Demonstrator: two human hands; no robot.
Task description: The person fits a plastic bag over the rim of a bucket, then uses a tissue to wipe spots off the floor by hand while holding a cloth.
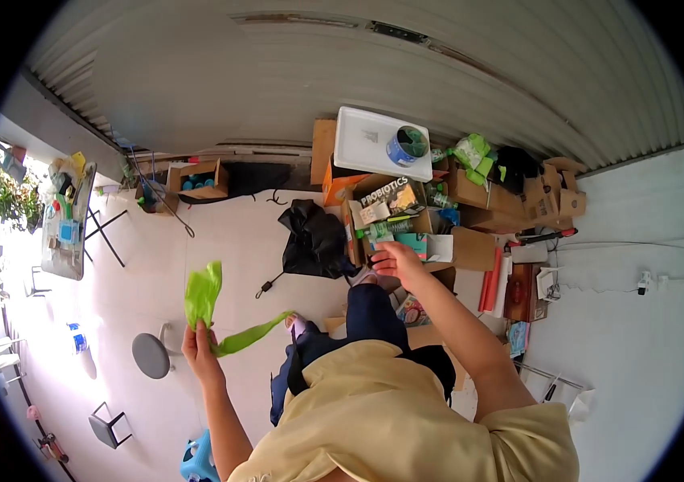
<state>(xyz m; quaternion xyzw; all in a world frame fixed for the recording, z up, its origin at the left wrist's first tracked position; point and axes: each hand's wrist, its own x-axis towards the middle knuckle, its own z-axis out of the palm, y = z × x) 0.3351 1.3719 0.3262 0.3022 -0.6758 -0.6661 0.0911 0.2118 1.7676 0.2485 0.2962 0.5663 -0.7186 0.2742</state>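
My left hand (200, 347) is closed on a bright green strip of thin material (204, 293); one end stands up above the fingers and the other trails right toward my foot. My right hand (396, 263) reaches over an open cardboard box (355, 217), at the near edge of its contents. Next to its fingers are a clear plastic bottle (394, 228) and a teal and white box (414, 243). The fingertips are small in view, and whether they hold anything cannot be made out. A black plastic bag (306, 241) lies left of the box.
A white lid (350, 136) carries a blue tub (408, 146) behind the box. More cardboard boxes (543, 193) stand to the right. On the left are a round stool (151, 356), a small black stool (105, 430), a cluttered table (75, 261) and a blue basket (197, 462).
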